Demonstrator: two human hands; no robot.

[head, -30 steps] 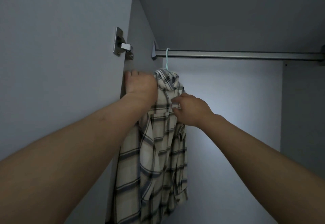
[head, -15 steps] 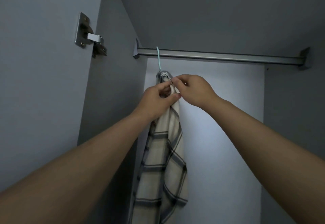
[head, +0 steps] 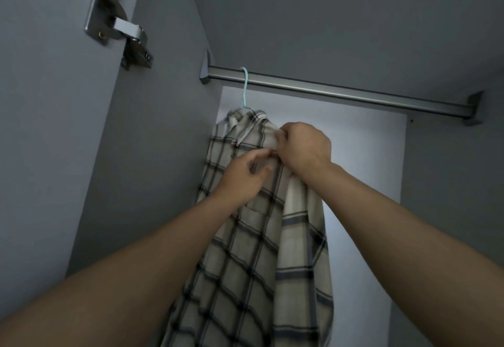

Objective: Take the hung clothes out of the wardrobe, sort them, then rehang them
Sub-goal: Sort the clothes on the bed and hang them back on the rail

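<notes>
Up at the left, a silver metal door hinge (head: 120, 23) sits on the grey panel, left of the brushed-metal wardrobe rail (head: 341, 93). From that rail's left end hangs a pale blue hanger hook (head: 244, 86) carrying the cream-and-navy plaid shirt (head: 259, 251). Below the rail, the left hand (head: 242, 177) pinches the shirt's front placket — fingers curled — while the right hand (head: 304, 150) grips the collar fabric beside it.

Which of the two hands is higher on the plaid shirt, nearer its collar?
The right hand: it grips the plaid shirt just beside the collar, while the left hand sits lower, pinching the front placket below it.
</notes>
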